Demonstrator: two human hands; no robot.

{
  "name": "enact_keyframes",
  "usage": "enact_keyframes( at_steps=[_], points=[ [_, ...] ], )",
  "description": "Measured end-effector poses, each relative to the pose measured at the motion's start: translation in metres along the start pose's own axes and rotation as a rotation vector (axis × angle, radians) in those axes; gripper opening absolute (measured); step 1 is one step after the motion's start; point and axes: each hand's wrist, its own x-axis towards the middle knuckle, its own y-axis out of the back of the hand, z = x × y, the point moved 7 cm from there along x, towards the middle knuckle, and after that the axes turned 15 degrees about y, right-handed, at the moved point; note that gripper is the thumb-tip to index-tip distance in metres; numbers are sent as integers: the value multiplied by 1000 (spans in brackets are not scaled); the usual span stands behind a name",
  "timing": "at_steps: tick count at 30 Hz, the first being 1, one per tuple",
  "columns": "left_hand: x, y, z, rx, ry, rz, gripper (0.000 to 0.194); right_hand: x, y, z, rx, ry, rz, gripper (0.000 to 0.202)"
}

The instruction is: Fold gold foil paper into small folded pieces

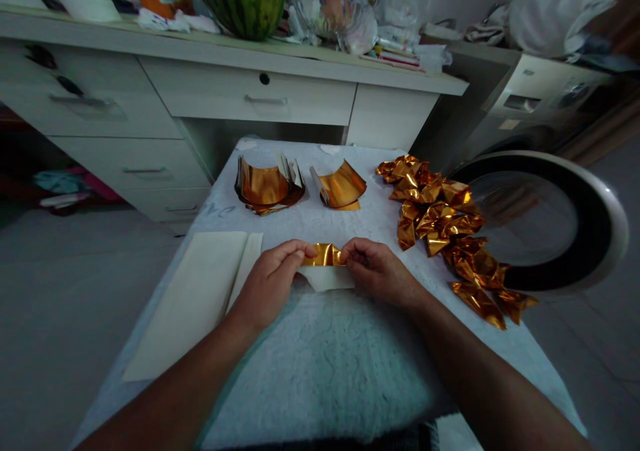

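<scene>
Between my two hands is a sheet of gold foil paper (327,255), shiny on its upper part with a pale flap hanging toward me. My left hand (280,271) pinches its left end, thumb and fingers closed. At the right end, my right hand (375,269) grips the paper with bent fingers. Beyond them stand two curled stacks of gold paper, a thicker left stack (265,185) and a thinner right stack (343,185). A heap of folded gold foil pieces (435,214) lies to the right. White paper sheets (195,291) rest flat beside my left forearm.
A light cloth (320,364) covers the small table. Behind it is a white desk (300,101) with drawers, bearing a watermelon (240,1), a glass bowl (325,14) and clutter. On the right, a washing machine's round door (600,231) hangs open near the table edge.
</scene>
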Motion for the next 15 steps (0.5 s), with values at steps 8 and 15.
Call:
enact_keyframes(
  at_steps=[8,15],
  points=[
    [3,-8,-6,-297,95,-161,36,2,7,3,61,-56,76,8],
    [1,-2,2,5,-5,9,26,-1,3,4,37,-51,-7,10]
  ],
)
